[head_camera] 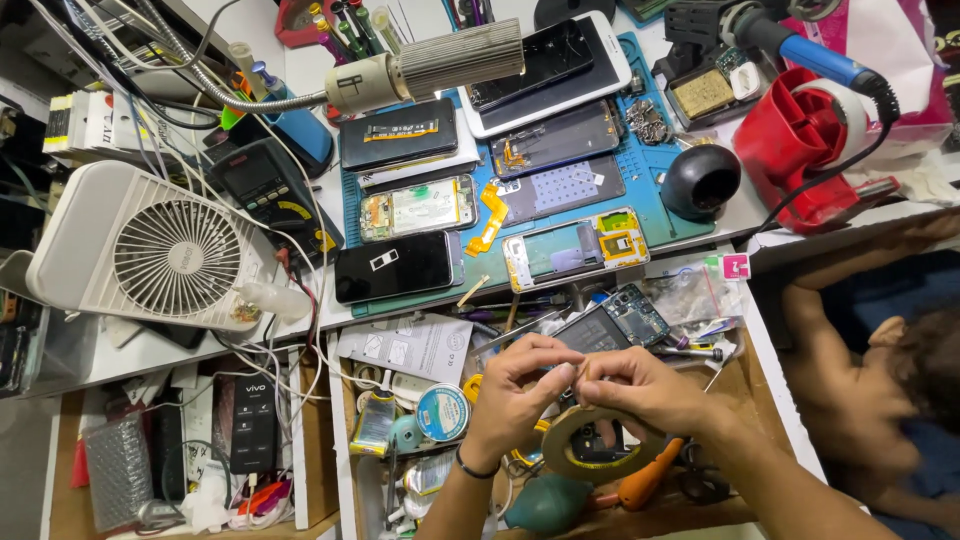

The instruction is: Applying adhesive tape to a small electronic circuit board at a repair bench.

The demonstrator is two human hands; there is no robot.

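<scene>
A white desk fan (170, 250) sits at nine o'clock, a black multimeter (268, 190) just beside it. On the blue work mat (660, 225) at twelve o'clock lie opened phones (575, 250). A red tape dispenser (815, 150) stands at two o'clock, near a black dome (700, 180).

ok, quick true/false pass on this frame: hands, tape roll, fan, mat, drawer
1. Both hands, left and right, meet over the open drawer. True.
2. The roll of tape lies on the blue mat. False: it hangs at the right hand, over the drawer.
3. The white fan stands left of the blue mat. True.
4. The mat is bare. False: opened phones and parts cover it.
5. The red tape dispenser sits at the right of the bench. True.
</scene>
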